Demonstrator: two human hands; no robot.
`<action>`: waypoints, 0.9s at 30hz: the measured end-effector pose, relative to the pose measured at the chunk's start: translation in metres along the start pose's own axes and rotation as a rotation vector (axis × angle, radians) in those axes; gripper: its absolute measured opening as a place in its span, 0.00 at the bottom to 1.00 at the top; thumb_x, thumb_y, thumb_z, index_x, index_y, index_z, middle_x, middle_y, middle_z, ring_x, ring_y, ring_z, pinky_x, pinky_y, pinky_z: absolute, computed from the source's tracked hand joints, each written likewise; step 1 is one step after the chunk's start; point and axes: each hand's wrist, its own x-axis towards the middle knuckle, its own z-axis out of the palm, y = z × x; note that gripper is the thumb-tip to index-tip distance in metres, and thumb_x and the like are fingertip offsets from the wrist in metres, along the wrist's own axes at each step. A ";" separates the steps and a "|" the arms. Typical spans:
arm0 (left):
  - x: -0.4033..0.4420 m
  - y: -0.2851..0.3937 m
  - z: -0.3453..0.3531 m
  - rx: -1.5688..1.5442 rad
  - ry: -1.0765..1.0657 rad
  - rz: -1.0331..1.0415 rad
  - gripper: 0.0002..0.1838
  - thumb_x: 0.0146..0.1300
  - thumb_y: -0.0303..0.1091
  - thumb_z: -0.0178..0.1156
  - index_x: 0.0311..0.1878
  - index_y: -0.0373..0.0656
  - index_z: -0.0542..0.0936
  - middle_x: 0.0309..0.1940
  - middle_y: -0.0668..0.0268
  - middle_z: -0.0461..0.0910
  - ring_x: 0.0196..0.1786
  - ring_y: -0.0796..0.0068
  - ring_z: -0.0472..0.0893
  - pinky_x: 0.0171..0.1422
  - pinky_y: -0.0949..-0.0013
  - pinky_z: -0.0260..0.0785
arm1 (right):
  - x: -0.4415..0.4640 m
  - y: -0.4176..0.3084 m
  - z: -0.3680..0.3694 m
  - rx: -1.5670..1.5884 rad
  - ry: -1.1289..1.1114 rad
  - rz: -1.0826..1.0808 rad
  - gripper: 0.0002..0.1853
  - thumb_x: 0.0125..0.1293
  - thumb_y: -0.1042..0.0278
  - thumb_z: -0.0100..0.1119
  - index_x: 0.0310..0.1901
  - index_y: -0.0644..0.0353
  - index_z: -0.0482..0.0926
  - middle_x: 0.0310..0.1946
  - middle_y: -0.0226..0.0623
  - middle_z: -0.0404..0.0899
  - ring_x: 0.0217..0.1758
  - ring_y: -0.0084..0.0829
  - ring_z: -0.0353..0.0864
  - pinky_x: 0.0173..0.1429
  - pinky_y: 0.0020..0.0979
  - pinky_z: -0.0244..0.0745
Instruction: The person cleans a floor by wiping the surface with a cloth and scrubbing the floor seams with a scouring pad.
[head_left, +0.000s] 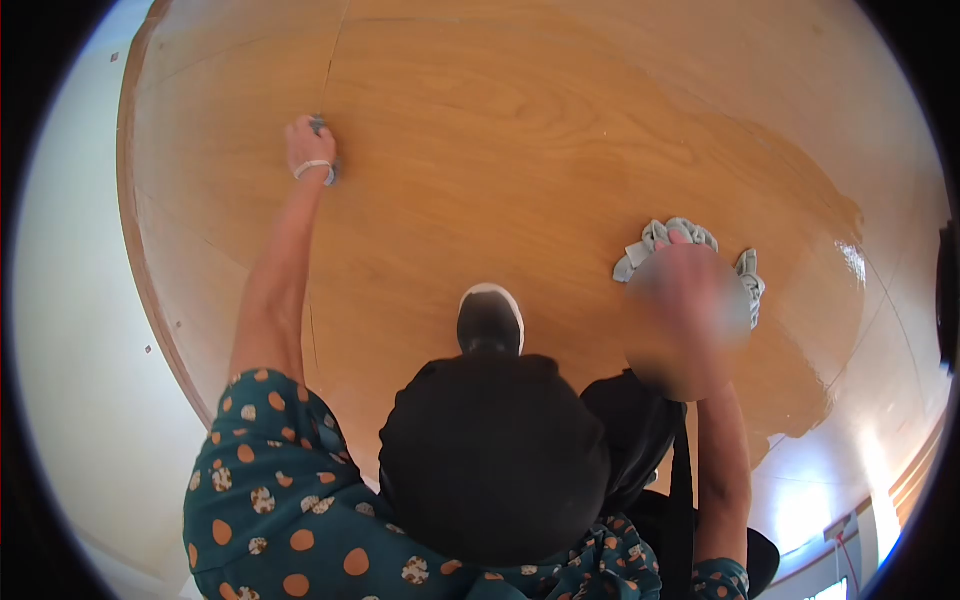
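My left hand, with a pale band at its wrist, is stretched far forward on the wood-patterned floor. Its fingers are closed on a small grey cloth, mostly hidden under the palm. My right hand presses down on a bunched grey rag to the right. Fingertips show on that rag, but a blurred patch covers most of the hand and wrist. Folds of grey cloth also stick out to the right of the blur.
Wood-patterned floor spreads around me, with a darker, shiny wet-looking area at the right. A brown baseboard and pale wall curve along the left. My dark shoe and a rounded black shape are in front of me.
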 end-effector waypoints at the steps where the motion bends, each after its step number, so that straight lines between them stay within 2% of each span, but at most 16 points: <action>1: -0.010 0.017 -0.004 -0.059 -0.004 0.046 0.16 0.63 0.36 0.58 0.54 0.48 0.76 0.51 0.58 0.77 0.46 0.51 0.80 0.51 0.54 0.75 | 0.007 0.001 0.001 0.001 0.012 0.004 0.39 0.45 0.70 0.70 0.65 0.43 0.76 0.70 0.22 0.71 0.65 0.43 0.71 0.68 0.38 0.74; 3: -0.036 0.064 -0.013 -0.257 0.044 0.328 0.16 0.62 0.32 0.59 0.54 0.49 0.76 0.49 0.61 0.77 0.46 0.54 0.80 0.49 0.56 0.75 | 0.012 0.000 0.002 -0.002 0.031 0.014 0.39 0.45 0.70 0.70 0.65 0.42 0.77 0.70 0.21 0.71 0.65 0.42 0.71 0.67 0.38 0.75; 5: -0.075 0.123 -0.043 -0.359 -0.027 0.461 0.18 0.58 0.26 0.60 0.53 0.48 0.77 0.49 0.63 0.77 0.47 0.57 0.80 0.50 0.60 0.75 | 0.009 0.000 0.001 -0.002 0.025 0.016 0.37 0.45 0.69 0.70 0.63 0.41 0.78 0.70 0.20 0.71 0.64 0.40 0.71 0.66 0.37 0.75; 6: -0.089 0.135 -0.054 -0.423 -0.069 0.541 0.18 0.57 0.25 0.60 0.53 0.48 0.77 0.49 0.63 0.77 0.47 0.57 0.80 0.50 0.61 0.75 | 0.008 0.001 0.000 -0.002 0.016 0.013 0.37 0.45 0.69 0.70 0.63 0.41 0.78 0.70 0.19 0.72 0.63 0.40 0.72 0.65 0.36 0.76; 8: -0.088 0.111 -0.056 -0.424 -0.027 0.554 0.20 0.56 0.23 0.61 0.53 0.48 0.77 0.49 0.63 0.77 0.48 0.57 0.80 0.51 0.62 0.75 | 0.008 0.004 -0.003 -0.014 0.024 0.007 0.37 0.45 0.69 0.70 0.63 0.41 0.78 0.70 0.19 0.72 0.63 0.40 0.72 0.65 0.36 0.76; 9: -0.072 0.076 -0.039 -0.365 0.039 0.530 0.20 0.56 0.24 0.61 0.53 0.49 0.78 0.49 0.63 0.78 0.48 0.56 0.80 0.50 0.61 0.75 | 0.010 0.005 -0.002 -0.024 0.035 0.006 0.37 0.45 0.69 0.71 0.63 0.41 0.78 0.70 0.19 0.72 0.63 0.40 0.72 0.65 0.37 0.76; 11: -0.036 0.006 -0.024 -0.271 -0.021 0.319 0.20 0.57 0.24 0.61 0.53 0.50 0.78 0.49 0.62 0.78 0.47 0.56 0.80 0.50 0.60 0.75 | 0.008 0.002 0.002 -0.026 0.032 0.003 0.37 0.44 0.69 0.71 0.63 0.40 0.78 0.70 0.19 0.72 0.63 0.40 0.72 0.65 0.37 0.76; 13: -0.006 -0.010 -0.030 -0.174 -0.045 0.260 0.18 0.59 0.25 0.60 0.53 0.50 0.78 0.49 0.63 0.78 0.46 0.55 0.80 0.50 0.59 0.75 | 0.002 -0.003 0.003 -0.005 0.006 0.008 0.37 0.44 0.69 0.71 0.63 0.40 0.78 0.70 0.19 0.72 0.63 0.40 0.72 0.65 0.37 0.76; 16: -0.016 -0.001 -0.030 -0.160 -0.026 0.246 0.16 0.61 0.27 0.60 0.53 0.51 0.78 0.48 0.63 0.78 0.46 0.55 0.80 0.50 0.58 0.75 | 0.008 0.000 0.002 -0.006 0.018 0.022 0.38 0.44 0.69 0.71 0.63 0.40 0.78 0.70 0.18 0.72 0.63 0.39 0.72 0.65 0.37 0.76; 18: -0.034 -0.012 -0.028 -0.251 -0.062 0.383 0.15 0.61 0.29 0.60 0.52 0.52 0.78 0.48 0.63 0.78 0.47 0.54 0.80 0.50 0.58 0.75 | 0.012 0.003 0.006 -0.013 0.039 0.025 0.38 0.44 0.69 0.71 0.63 0.39 0.78 0.69 0.18 0.72 0.63 0.39 0.72 0.65 0.37 0.76; 19: -0.039 -0.010 -0.033 -0.245 -0.067 0.384 0.15 0.61 0.29 0.60 0.52 0.52 0.78 0.48 0.63 0.78 0.47 0.54 0.80 0.50 0.58 0.75 | 0.010 0.003 0.007 -0.017 0.040 0.023 0.38 0.44 0.69 0.71 0.63 0.39 0.78 0.69 0.18 0.72 0.63 0.39 0.72 0.65 0.37 0.76; 21: -0.051 -0.003 -0.040 -0.239 -0.190 0.387 0.15 0.60 0.29 0.60 0.51 0.52 0.78 0.47 0.63 0.78 0.47 0.54 0.80 0.50 0.58 0.75 | 0.007 0.003 0.007 -0.028 0.035 0.010 0.38 0.43 0.69 0.71 0.63 0.39 0.78 0.69 0.18 0.72 0.63 0.39 0.72 0.65 0.36 0.76; 24: -0.012 -0.008 -0.029 -0.198 -0.104 0.390 0.15 0.61 0.30 0.61 0.51 0.51 0.78 0.47 0.61 0.78 0.46 0.53 0.80 0.50 0.57 0.75 | 0.007 0.004 0.007 -0.013 0.036 -0.004 0.38 0.43 0.69 0.70 0.63 0.39 0.78 0.69 0.18 0.73 0.62 0.39 0.72 0.65 0.36 0.76; 26: 0.015 -0.003 -0.027 -0.018 -0.090 0.124 0.14 0.61 0.33 0.61 0.52 0.50 0.78 0.47 0.59 0.78 0.46 0.52 0.80 0.50 0.56 0.75 | 0.007 0.006 0.009 -0.011 0.061 -0.002 0.38 0.43 0.69 0.70 0.62 0.39 0.78 0.68 0.18 0.73 0.62 0.39 0.72 0.65 0.36 0.76; 27: 0.006 0.001 -0.024 -0.039 -0.048 0.085 0.14 0.62 0.34 0.61 0.52 0.50 0.78 0.47 0.59 0.78 0.46 0.51 0.80 0.50 0.56 0.75 | 0.005 0.007 0.008 -0.011 0.062 -0.003 0.38 0.43 0.69 0.70 0.62 0.39 0.78 0.68 0.18 0.73 0.62 0.39 0.72 0.65 0.36 0.76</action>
